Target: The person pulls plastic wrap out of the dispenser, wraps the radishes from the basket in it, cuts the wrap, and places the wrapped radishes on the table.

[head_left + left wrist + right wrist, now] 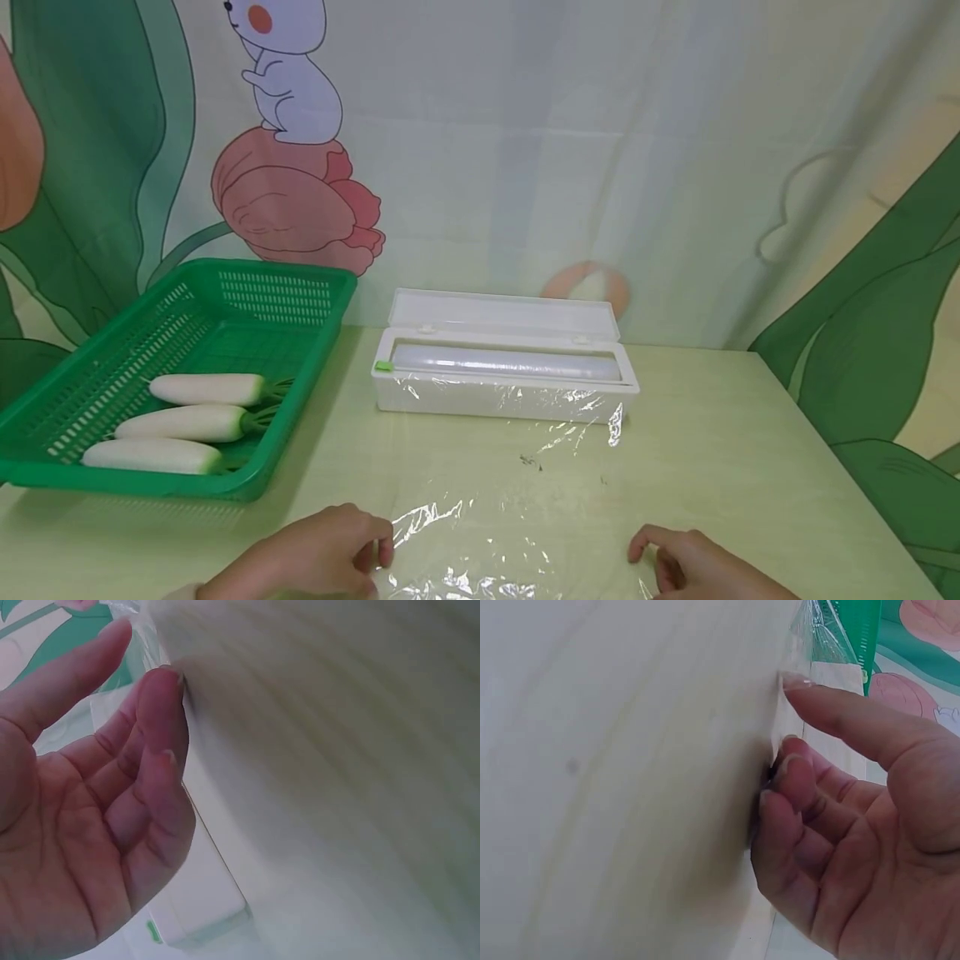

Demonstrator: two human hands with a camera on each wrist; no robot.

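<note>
A sheet of clear cling film (450,579) lies over the table in front of a white cling film box (495,403). The box's lid (502,317) is raised, baring the film roll (504,362); a small green slider (384,366) sits at its left end. My left hand (322,550) is low at the film's left edge, thumb apart from loosely bent fingers (161,712). At the film's right side, my right hand (693,560) has its fingertips close to the tabletop, thumb apart from the bent fingers. Neither hand shows anything gripped.
On the left stands a green plastic basket (341,312) with three white radishes (180,423) inside, green stem ends pointing right. Small dark specks (531,461) show on the table (712,433) before the box. A printed curtain (480,167) hangs behind the table.
</note>
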